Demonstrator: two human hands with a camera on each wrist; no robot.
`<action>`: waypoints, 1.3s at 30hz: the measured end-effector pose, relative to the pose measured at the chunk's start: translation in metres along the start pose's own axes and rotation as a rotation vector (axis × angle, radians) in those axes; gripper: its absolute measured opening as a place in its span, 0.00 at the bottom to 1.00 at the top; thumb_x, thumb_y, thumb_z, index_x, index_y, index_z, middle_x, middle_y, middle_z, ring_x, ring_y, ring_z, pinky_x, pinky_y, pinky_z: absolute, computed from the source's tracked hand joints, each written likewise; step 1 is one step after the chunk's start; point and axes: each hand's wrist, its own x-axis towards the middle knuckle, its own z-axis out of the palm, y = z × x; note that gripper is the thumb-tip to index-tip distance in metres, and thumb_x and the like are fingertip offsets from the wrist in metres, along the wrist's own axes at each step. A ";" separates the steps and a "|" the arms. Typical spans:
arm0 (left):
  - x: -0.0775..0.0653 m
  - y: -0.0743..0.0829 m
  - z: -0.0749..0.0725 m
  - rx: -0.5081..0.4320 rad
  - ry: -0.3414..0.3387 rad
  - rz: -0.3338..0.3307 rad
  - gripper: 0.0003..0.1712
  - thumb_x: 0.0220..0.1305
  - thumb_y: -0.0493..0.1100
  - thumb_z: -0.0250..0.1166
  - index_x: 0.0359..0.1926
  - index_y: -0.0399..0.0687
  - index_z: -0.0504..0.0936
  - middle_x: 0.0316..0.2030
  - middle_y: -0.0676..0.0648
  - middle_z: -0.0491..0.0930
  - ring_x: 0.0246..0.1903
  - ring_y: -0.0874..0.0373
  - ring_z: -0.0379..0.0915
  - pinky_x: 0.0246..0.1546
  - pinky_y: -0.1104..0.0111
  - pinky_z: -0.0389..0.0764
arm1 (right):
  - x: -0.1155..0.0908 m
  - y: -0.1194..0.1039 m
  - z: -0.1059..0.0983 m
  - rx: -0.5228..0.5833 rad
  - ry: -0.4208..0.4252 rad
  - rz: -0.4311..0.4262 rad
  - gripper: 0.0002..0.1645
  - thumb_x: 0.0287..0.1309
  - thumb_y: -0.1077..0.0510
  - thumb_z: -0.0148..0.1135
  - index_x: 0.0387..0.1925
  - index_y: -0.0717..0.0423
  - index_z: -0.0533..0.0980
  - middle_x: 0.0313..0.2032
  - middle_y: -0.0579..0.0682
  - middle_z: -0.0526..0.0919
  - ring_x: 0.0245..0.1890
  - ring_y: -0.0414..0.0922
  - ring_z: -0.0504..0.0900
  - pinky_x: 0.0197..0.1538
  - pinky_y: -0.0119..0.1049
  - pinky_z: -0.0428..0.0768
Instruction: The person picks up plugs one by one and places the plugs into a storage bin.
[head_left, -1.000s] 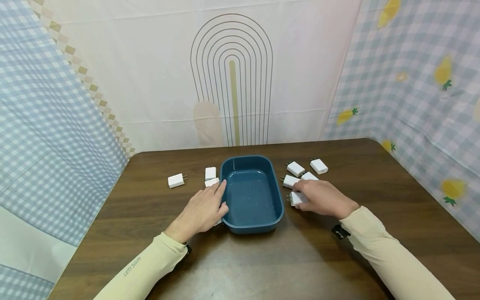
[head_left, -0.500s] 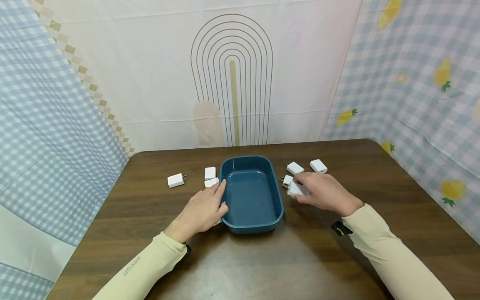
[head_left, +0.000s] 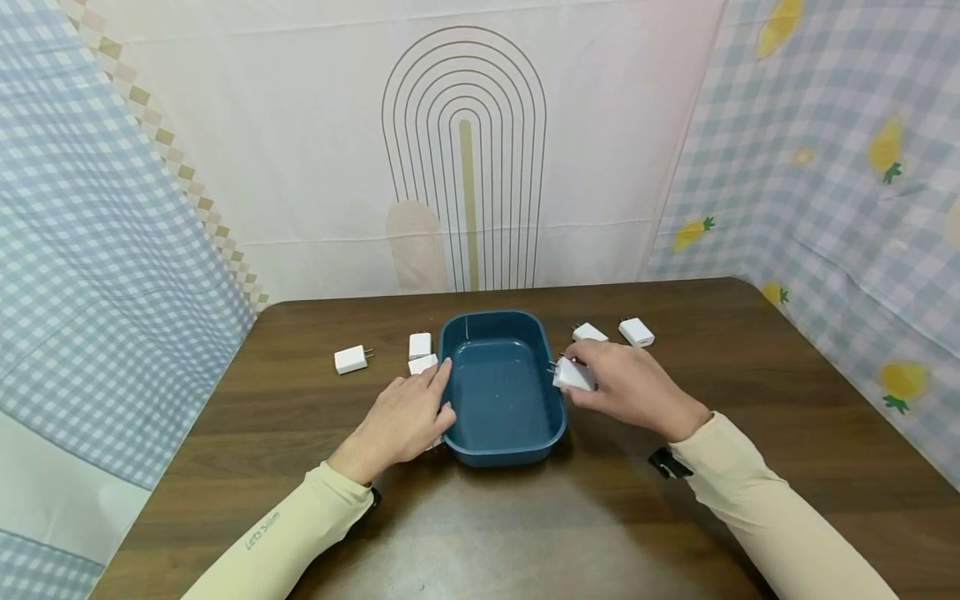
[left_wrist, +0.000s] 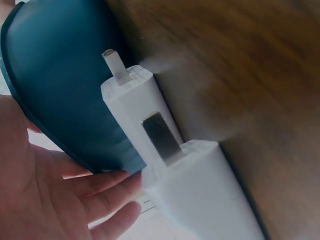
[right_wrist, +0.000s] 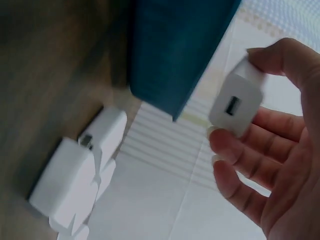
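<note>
My right hand (head_left: 637, 383) pinches a white USB wall charger (head_left: 574, 375) between thumb and fingers, right beside the bin's right rim. In the right wrist view the charger (right_wrist: 237, 100) shows its USB port and is held off the table. A dark blue rectangular bin (head_left: 498, 454) stands mid-table, with nothing seen inside. My left hand (head_left: 397, 417) rests on its left rim, fingers extended. Below that hand, the left wrist view shows two more chargers (left_wrist: 200, 195) with metal prongs lying against the bin's outer wall.
Several white chargers (head_left: 636, 332) lie right of the bin, some partly behind my right hand. To the left are a lone charger (head_left: 351, 359) and a pair (head_left: 420, 346) near the rim. The brown wooden table (head_left: 487, 533) backs onto a patterned cloth (head_left: 337, 150).
My right hand has picked up a charger from the table and carried it left toward the bin's right rim. My left hand has stayed on the left rim.
</note>
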 end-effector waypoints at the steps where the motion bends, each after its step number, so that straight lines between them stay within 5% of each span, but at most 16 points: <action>1: 0.000 0.000 0.000 0.006 0.003 0.002 0.39 0.72 0.52 0.50 0.78 0.40 0.57 0.74 0.39 0.65 0.72 0.46 0.66 0.69 0.49 0.69 | 0.000 -0.002 0.002 0.007 0.008 -0.009 0.22 0.55 0.50 0.74 0.48 0.55 0.79 0.37 0.47 0.85 0.32 0.39 0.78 0.34 0.36 0.79; 9: -0.001 0.000 -0.001 -0.011 0.004 -0.001 0.39 0.72 0.52 0.50 0.78 0.40 0.57 0.74 0.39 0.66 0.71 0.46 0.66 0.68 0.49 0.69 | 0.002 -0.016 0.008 0.075 0.052 -0.089 0.27 0.56 0.49 0.74 0.54 0.55 0.80 0.45 0.47 0.86 0.38 0.39 0.80 0.40 0.37 0.84; 23: -0.003 -0.001 0.000 -0.032 -0.010 -0.007 0.40 0.72 0.53 0.49 0.78 0.40 0.56 0.74 0.39 0.65 0.72 0.46 0.65 0.69 0.49 0.69 | 0.005 -0.029 0.017 0.124 -0.084 -0.133 0.25 0.61 0.47 0.70 0.58 0.47 0.79 0.47 0.44 0.85 0.43 0.38 0.79 0.44 0.35 0.83; 39: 0.000 -0.001 -0.001 -0.023 -0.018 -0.004 0.40 0.72 0.53 0.50 0.79 0.40 0.55 0.75 0.39 0.64 0.73 0.46 0.64 0.70 0.48 0.67 | 0.003 -0.031 0.026 0.085 -0.142 -0.227 0.21 0.64 0.45 0.67 0.57 0.42 0.82 0.45 0.41 0.84 0.46 0.39 0.79 0.51 0.43 0.74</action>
